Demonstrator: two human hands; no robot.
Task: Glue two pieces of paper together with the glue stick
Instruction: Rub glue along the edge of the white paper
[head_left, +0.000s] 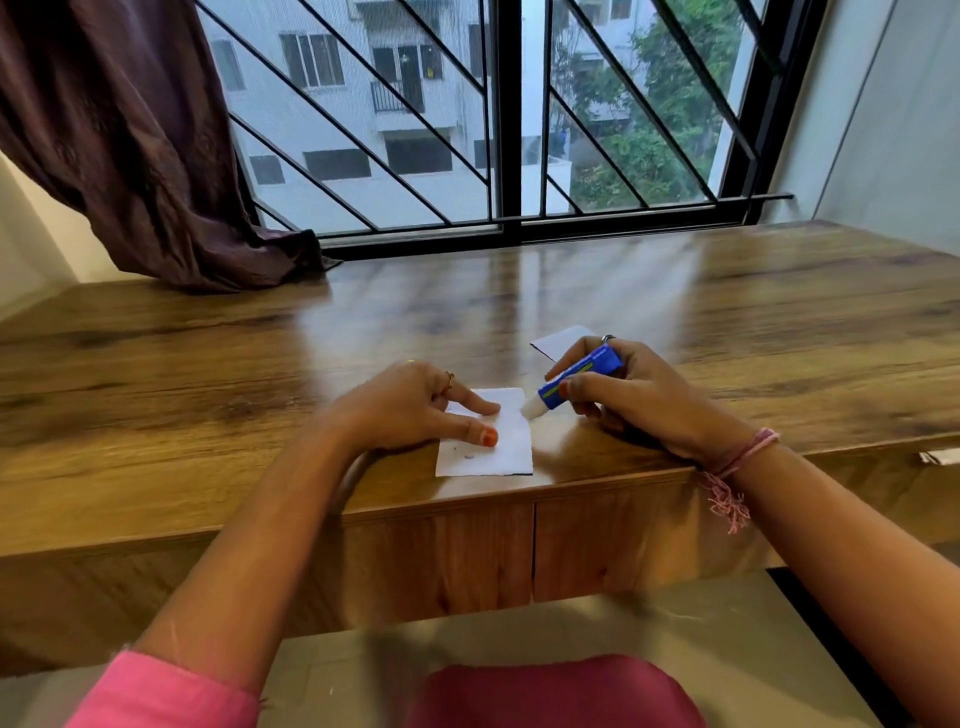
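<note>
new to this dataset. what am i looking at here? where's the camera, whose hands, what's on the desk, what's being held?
There is no robot: a person works with bare hands. The single picture comes from a wide-angle camera worn on the person's head, looking forward and down, so both forearms reach in from below.

On the wooden desk, near its front edge, lies a white paper. The left hand presses it flat with straight fingers. The right hand grips a blue glue stick, its white tip at the paper's right edge. A second paper lies just beyond the right hand, partly hidden by it. Behind are a barred window and a dark curtain.
</note>
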